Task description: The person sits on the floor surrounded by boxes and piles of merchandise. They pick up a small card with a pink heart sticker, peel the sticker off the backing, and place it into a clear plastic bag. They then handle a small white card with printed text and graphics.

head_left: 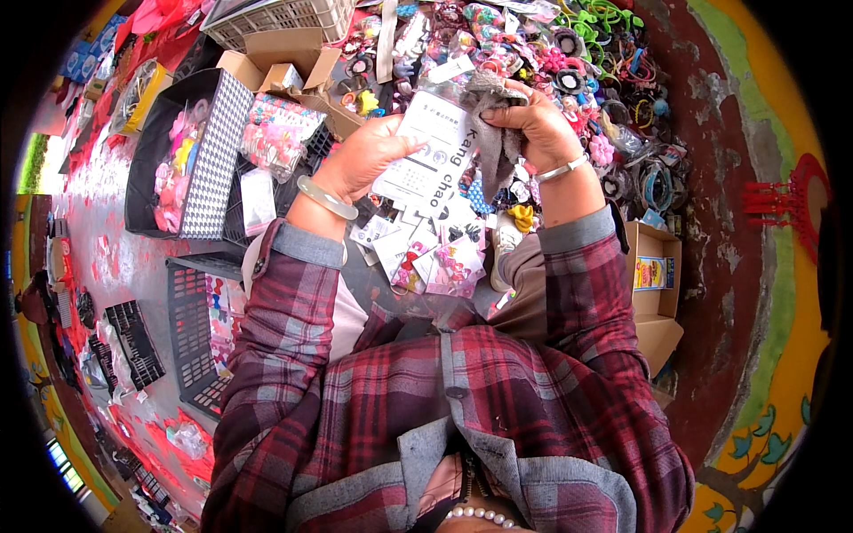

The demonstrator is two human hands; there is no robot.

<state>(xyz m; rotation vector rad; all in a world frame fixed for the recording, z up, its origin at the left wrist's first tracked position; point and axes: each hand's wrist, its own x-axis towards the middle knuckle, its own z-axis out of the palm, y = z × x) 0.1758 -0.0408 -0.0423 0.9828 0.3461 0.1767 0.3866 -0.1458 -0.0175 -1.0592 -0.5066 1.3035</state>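
My left hand (366,158) grips a white printed card or packet (425,162) by its left edge, thumb lying on top. At the card's upper right side my right hand (542,129) is closed on a crumpled grey cloth (499,151), which touches or hangs beside the card. Below the card, near my feet, lies a loose stack of packaged cards with pink and red pieces (455,265). Beyond both hands spreads a big heap of colourful hair accessories (569,67), with hair ties, flowers and bands in it. A yellow flower piece (522,218) sits just under my right wrist.
To the left stand a black box with a houndstooth side (216,155), an opened cardboard box (306,53) and a dark plastic crate (185,320). A beige crate (289,19) is at the back. An open cardboard box (656,302) rests by my right elbow, near the dark red wall.
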